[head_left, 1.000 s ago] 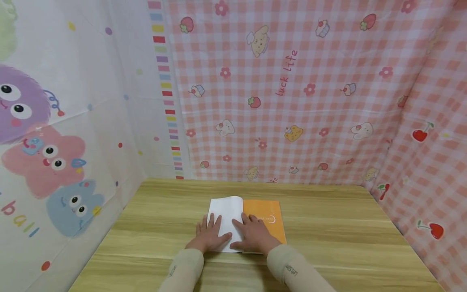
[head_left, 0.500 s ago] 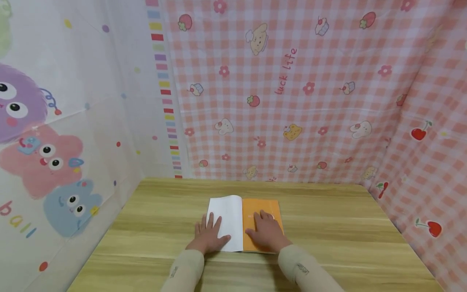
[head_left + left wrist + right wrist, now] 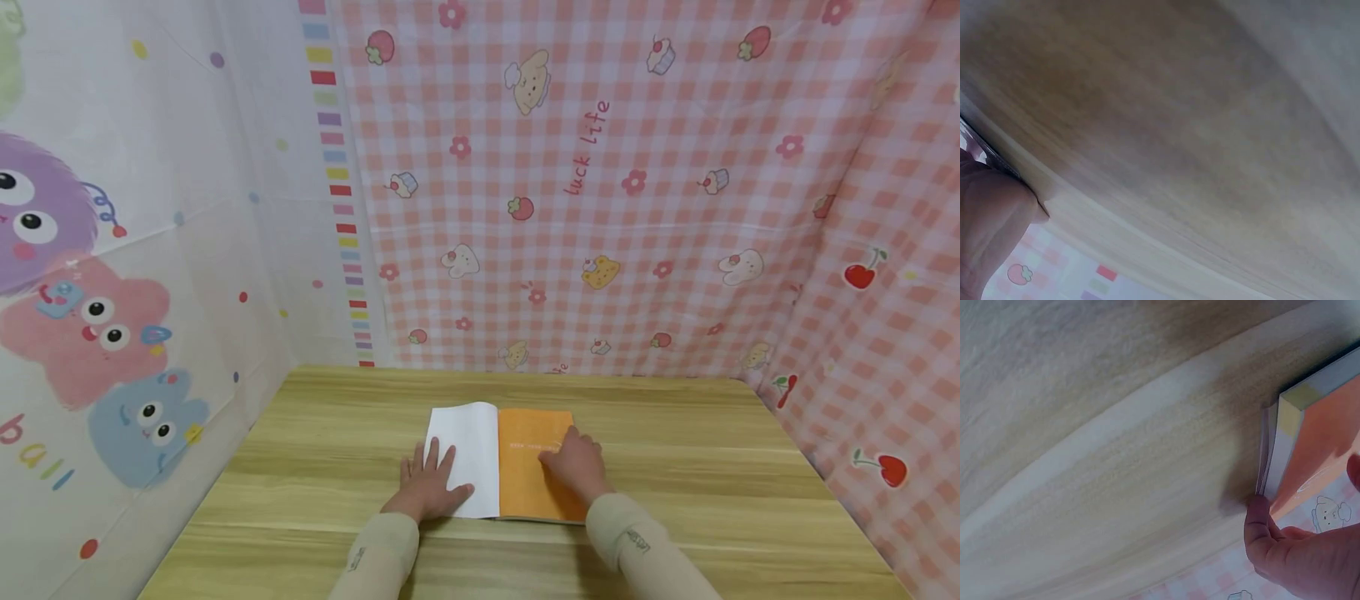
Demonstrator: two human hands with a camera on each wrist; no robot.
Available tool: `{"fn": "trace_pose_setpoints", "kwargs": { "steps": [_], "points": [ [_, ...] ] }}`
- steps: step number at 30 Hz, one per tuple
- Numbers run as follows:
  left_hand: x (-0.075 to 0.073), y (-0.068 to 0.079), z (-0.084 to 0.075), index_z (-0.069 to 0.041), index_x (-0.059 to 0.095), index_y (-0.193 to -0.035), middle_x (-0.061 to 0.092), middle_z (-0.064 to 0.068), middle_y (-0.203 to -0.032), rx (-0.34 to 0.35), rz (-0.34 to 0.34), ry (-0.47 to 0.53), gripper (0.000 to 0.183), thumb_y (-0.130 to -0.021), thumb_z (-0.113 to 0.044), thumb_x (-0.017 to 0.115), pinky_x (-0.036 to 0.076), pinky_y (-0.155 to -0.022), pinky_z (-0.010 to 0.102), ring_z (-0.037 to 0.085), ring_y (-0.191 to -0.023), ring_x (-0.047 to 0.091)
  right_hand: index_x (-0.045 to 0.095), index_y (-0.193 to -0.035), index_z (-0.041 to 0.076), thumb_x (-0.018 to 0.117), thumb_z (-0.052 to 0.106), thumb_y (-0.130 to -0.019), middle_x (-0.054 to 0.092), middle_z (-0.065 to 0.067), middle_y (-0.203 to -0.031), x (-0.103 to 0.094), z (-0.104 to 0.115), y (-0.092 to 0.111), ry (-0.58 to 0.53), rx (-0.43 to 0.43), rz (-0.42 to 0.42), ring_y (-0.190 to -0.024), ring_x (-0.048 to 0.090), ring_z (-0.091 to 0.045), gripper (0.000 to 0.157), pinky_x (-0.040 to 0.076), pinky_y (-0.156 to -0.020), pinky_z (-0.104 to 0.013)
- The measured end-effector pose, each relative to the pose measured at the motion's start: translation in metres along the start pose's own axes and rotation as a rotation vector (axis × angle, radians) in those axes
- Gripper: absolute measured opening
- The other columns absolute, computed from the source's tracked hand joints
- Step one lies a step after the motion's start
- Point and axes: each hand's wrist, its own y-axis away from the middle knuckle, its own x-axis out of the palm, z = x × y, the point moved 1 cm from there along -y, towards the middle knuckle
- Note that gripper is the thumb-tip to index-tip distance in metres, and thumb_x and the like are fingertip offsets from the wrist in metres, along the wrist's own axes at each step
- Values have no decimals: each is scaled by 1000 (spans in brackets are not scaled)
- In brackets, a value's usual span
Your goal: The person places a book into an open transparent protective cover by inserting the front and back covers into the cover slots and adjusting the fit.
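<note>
A book (image 3: 517, 487) lies spread on the table, with a white page (image 3: 474, 429) on the left and an orange page with small pale print on the right. My left hand (image 3: 431, 490) rests flat on the white page, its fingers spread. My right hand (image 3: 583, 468) is at the book's right edge, thumb over the orange page. In the right wrist view, its fingers (image 3: 1257, 528) curl against the edge of the thick page block (image 3: 1288, 434). The left wrist view catches only part of the left hand (image 3: 994, 206) beside a dark edge.
A wood-grain table (image 3: 675, 483) surrounds the book. Behind it hangs a pink checked cloth (image 3: 600, 217), which also covers the right side. A white cloth with cartoon figures (image 3: 97, 308) hangs at the left.
My right hand has slid rightward from the middle fold across the orange page to its outer edge, and its fingers have curled there. The left hand has stayed on the white page.
</note>
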Motion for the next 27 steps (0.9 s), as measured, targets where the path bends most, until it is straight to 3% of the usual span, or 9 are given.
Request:
{"fn": "trace_pose_setpoints", "kwargs": {
  "steps": [6, 18, 27],
  "points": [
    [-1, 2, 0, -10, 27, -158, 4, 20, -164, -6, 0, -4, 85, -94, -63, 48, -4, -114, 64, 44, -148, -5, 52, -120, -21, 58, 22, -93, 61, -37, -110, -10, 3, 2, 0, 27, -17, -104, 58, -52, 51, 49, -89, -57],
    [-5, 8, -5, -9, 28, -157, 5, 22, -163, -7, 6, 11, 83, -95, -60, 50, -4, -114, 65, 45, -148, -5, 53, -128, -16, 46, 19, -98, 56, -34, -129, -7, -7, -7, -108, 136, -48, -116, 55, -50, 47, 45, -96, -58],
    [-4, 6, -4, -10, 26, -158, 2, 21, -164, -5, 12, -6, 85, -95, -62, 47, -5, -114, 63, 43, -148, -7, 62, -115, -16, 43, 17, -93, 62, -33, -118, -14, -9, -8, -197, 176, -100, -108, 59, -50, 43, 47, -91, -56]
  ]
}}
